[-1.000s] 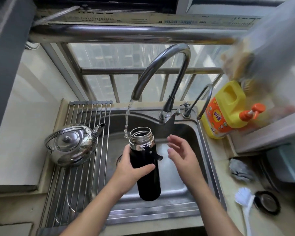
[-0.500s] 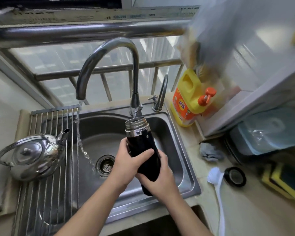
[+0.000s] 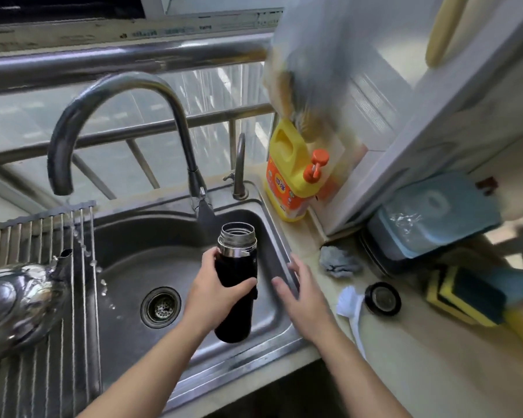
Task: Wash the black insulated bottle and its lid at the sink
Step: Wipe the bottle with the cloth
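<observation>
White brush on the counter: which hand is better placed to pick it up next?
Right. The right hand is open and empty at the sink's right rim, close to the white brush. The left hand grips the black bottle.

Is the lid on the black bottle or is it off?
Off. The bottle has a bare, open steel mouth, and the round black lid lies on the counter.

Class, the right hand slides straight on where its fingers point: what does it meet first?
Probably the sink rim just ahead of the right hand, then the yellow detergent bottle; depth unclear.
</observation>
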